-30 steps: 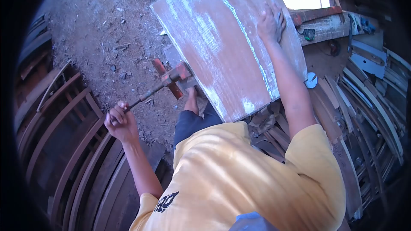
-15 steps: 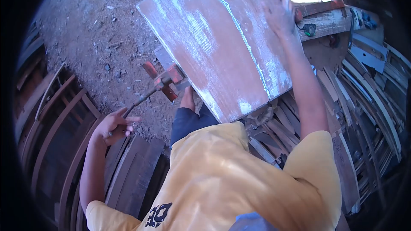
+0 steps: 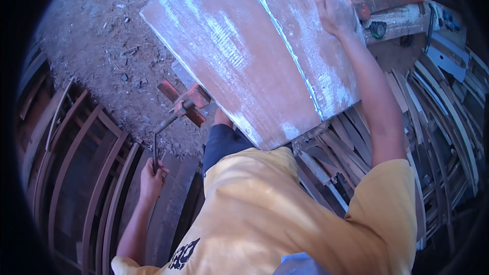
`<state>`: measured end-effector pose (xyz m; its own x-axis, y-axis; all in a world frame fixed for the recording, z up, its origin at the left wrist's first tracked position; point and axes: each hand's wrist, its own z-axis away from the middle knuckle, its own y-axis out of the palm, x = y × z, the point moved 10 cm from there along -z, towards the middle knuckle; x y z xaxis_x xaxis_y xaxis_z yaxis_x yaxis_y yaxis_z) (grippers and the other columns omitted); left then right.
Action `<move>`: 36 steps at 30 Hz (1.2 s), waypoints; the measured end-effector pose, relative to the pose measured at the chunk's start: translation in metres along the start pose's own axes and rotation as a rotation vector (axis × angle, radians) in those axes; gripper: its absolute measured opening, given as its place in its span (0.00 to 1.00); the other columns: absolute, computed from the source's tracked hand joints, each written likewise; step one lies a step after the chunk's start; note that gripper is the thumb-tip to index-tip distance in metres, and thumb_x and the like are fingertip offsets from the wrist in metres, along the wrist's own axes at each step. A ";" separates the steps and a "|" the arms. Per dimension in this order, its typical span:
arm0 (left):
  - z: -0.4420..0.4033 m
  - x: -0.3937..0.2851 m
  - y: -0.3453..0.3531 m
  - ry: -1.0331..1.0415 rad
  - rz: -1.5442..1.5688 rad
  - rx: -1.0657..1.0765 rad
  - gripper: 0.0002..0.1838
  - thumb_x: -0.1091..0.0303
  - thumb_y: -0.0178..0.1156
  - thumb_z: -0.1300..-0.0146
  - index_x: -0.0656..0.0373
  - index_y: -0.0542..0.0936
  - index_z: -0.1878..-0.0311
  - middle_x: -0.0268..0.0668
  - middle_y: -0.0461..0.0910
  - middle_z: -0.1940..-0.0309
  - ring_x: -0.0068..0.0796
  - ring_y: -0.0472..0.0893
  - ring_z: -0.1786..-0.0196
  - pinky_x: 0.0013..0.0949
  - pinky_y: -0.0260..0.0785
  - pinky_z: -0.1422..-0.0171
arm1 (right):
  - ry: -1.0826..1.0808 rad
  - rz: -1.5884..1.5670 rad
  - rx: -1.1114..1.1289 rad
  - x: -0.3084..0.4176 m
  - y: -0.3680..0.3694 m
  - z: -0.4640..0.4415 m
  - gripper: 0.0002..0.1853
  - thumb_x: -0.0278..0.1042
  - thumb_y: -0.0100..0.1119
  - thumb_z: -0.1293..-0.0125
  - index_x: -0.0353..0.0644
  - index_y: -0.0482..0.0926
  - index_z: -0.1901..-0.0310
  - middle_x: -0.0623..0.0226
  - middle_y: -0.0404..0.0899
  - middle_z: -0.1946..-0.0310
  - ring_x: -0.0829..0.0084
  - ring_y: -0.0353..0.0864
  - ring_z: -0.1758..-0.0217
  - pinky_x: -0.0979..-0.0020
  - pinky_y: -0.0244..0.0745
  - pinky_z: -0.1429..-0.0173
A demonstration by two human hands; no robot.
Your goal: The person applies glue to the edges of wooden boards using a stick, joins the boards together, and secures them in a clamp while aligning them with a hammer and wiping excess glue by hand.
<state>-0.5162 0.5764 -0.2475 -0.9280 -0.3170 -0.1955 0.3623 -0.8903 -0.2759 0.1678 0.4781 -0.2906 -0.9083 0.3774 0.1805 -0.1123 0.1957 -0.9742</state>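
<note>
A wide wooden board (image 3: 198,71) with whitish smears lies in front of me, and a pale line of glue (image 3: 288,44) runs along its seam. My right hand (image 3: 337,14) rests flat on the board's right side, fingers stretched out. At the board's left edge sits a red clamp (image 3: 189,101), its screw pointing down toward me. My left hand (image 3: 152,179) is closed around the bent crank handle (image 3: 155,148) at the end of that screw.
A green and black tape measure (image 3: 378,29) lies at the right near a red metal bar (image 3: 392,2). Curved wooden frames (image 3: 60,173) stand at the left. Thin wood strips (image 3: 351,147) are piled at the right. Dirt floor (image 3: 97,46) with scraps shows beyond.
My left hand has gone from loosely spread fingers to closed on the crank handle, which has swung downward. My right hand stays on the board. The view has shifted slightly.
</note>
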 end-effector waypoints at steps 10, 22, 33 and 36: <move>-0.014 0.016 0.062 0.242 -0.183 -0.463 0.13 0.79 0.53 0.40 0.58 0.77 0.52 0.42 0.82 0.67 0.40 0.82 0.69 0.44 0.73 0.60 | 0.009 -0.002 0.047 0.008 -0.002 -0.004 0.35 0.47 0.43 0.19 0.46 0.53 0.16 0.47 0.52 0.16 0.47 0.48 0.12 0.48 0.46 0.13; -0.208 0.082 0.105 0.769 -0.212 -0.744 0.05 0.72 0.55 0.39 0.60 0.79 0.68 0.46 0.78 0.72 0.57 0.79 0.68 0.51 0.71 0.62 | 0.027 0.052 0.075 -0.002 0.003 0.002 0.35 0.45 0.41 0.20 0.40 0.53 0.16 0.47 0.50 0.15 0.47 0.47 0.11 0.47 0.45 0.12; -0.212 0.054 0.066 0.697 -0.141 -0.849 0.06 0.71 0.53 0.39 0.62 0.79 0.66 0.51 0.80 0.68 0.59 0.81 0.63 0.53 0.73 0.58 | 0.026 0.143 0.058 -0.013 0.001 0.030 0.36 0.42 0.44 0.20 0.40 0.51 0.15 0.44 0.55 0.17 0.45 0.54 0.14 0.52 0.47 0.13; -0.215 0.064 0.072 0.526 -0.053 -0.782 0.07 0.71 0.53 0.35 0.62 0.79 0.63 0.52 0.80 0.66 0.52 0.82 0.64 0.47 0.74 0.57 | 0.164 -0.061 0.205 -0.015 0.003 0.034 0.36 0.43 0.46 0.19 0.42 0.51 0.15 0.40 0.63 0.22 0.38 0.65 0.22 0.50 0.57 0.18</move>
<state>-0.5312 0.5623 -0.4825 -0.8559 0.0759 -0.5115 0.4531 -0.3666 -0.8126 0.1675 0.4426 -0.3004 -0.8215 0.5158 0.2431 -0.2593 0.0417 -0.9649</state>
